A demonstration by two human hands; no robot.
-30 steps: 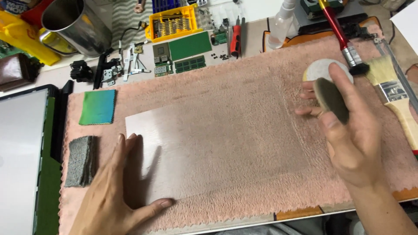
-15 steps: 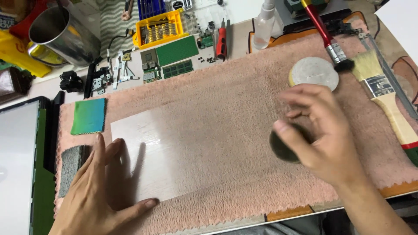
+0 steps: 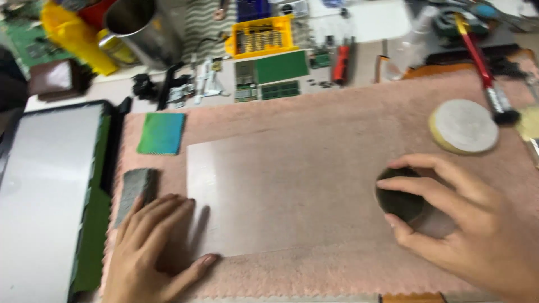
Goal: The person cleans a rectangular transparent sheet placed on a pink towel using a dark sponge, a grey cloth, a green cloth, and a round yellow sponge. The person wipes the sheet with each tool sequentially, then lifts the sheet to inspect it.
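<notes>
On the pink towel mat, the left hand (fingers spread flat) presses the clear rectangular plastic sheet while the right hand grips a dark round pad.

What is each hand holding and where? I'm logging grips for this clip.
The right hand grips a dark round pad by its rim, fingers curled around it. The left hand holds nothing; it lies flat on the clear sheet's left edge.

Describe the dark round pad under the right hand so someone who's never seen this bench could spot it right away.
Start at the pink towel covering the bench, then find the clear sheet lying flat on it. At the sheet's right edge, the right hand presses a dark round pad with its fingertips. Unlike the pale, yellow-rimmed disc just above, it is dark grey.
</notes>
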